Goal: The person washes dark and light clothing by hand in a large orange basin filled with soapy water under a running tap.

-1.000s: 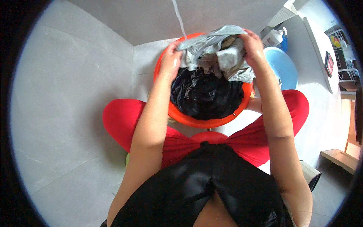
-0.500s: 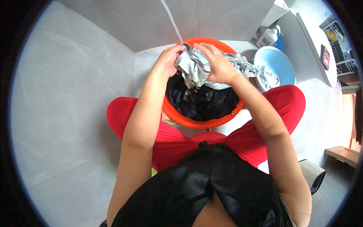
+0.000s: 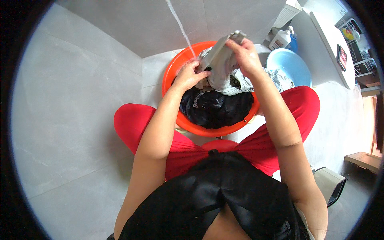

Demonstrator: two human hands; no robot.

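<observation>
A wet light grey garment (image 3: 218,66) is stretched up over the orange basin (image 3: 172,68). My right hand (image 3: 247,59) pinches its raised upper edge, while my left hand (image 3: 191,76) is closed on its left side, with the thumb pointing right. More of the grey cloth runs over the basin's right rim into a light blue basin (image 3: 304,66). Below my hands, wet black clothing (image 3: 216,110) fills the near part of the orange basin. A thin stream of water (image 3: 180,26) falls from above beside my left hand.
Grey tiled walls (image 3: 76,108) stand to the left and behind the basin. A white bottle (image 3: 281,40) is behind the blue basin. To the right, a phone (image 3: 342,57) lies on a white ledge (image 3: 326,36). A bin (image 3: 328,185) stands at lower right.
My right hand has lifted part of the grey garment upward and to the right. My left hand has moved slightly right and toward me.
</observation>
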